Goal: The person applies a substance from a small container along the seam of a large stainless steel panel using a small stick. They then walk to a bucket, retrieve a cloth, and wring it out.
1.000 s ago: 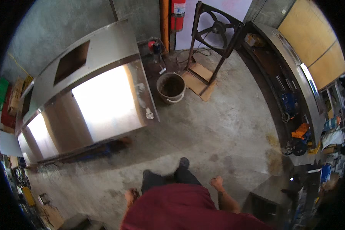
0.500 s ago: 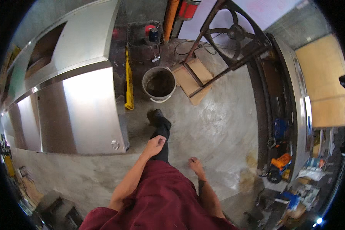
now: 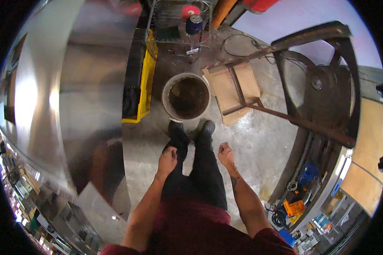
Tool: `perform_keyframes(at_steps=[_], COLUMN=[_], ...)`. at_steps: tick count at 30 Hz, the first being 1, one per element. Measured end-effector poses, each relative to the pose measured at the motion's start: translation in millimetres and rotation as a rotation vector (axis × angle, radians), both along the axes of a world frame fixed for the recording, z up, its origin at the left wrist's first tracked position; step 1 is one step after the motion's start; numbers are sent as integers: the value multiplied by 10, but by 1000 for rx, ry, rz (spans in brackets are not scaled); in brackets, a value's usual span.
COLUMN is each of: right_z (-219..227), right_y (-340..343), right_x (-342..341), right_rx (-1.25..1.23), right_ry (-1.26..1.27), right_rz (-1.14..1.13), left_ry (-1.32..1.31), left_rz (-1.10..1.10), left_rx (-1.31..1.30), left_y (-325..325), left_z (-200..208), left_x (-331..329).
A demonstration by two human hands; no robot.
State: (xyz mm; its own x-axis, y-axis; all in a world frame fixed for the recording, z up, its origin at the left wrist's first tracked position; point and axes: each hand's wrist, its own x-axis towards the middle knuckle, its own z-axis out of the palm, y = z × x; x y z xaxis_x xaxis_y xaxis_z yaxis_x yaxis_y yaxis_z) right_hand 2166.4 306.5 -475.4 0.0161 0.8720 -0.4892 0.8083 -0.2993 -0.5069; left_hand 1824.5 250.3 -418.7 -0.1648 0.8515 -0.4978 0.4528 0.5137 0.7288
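I stand over a round metal bucket point(image 3: 187, 97) with dark, dirty insides, my black shoes just short of its rim. My left hand point(image 3: 167, 159) hangs in front of my left thigh, fingers curled and holding nothing. My right hand point(image 3: 225, 154) is loosely curled beside my right leg, also holding nothing. Both hands are a short way below the bucket in the picture and apart from it.
A large stainless steel cabinet point(image 3: 64, 97) fills the left side, with a yellow crate point(image 3: 145, 80) wedged against it. Right of the bucket lie a wooden board point(image 3: 238, 85) and a dark metal frame with a wheel point(image 3: 323, 80). A wire rack point(image 3: 178, 21) stands behind.
I have walked up to the bucket, which was farther ahead before and now sits at my feet. Both arms have come down in front of my legs.
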Motion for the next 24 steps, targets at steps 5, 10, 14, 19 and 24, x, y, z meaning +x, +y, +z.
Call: perform_keyframes(at_steps=[5,10,14,19,24], right_z=[-1283,-2394,-3816,-4673,-4952], right_y=[1168,1648,1868,2295,2538], right_x=[-553,-1248,-1192,-1377,-1402], right_rx=[-16,62,268,62,-304], right_ry=[13,207,111,-127,-52], right_rz=[393,536,634,769,705], left_ry=[361,487,295,331,277], left_rz=[-54,111,207,260,263], left_rx=[-21,-340,-584,-614,-558], left_y=[-200,-53,269,137,257], left_z=[-702,-966,-1001,-1166,-1263], left_x=[7,208,328,309,222])
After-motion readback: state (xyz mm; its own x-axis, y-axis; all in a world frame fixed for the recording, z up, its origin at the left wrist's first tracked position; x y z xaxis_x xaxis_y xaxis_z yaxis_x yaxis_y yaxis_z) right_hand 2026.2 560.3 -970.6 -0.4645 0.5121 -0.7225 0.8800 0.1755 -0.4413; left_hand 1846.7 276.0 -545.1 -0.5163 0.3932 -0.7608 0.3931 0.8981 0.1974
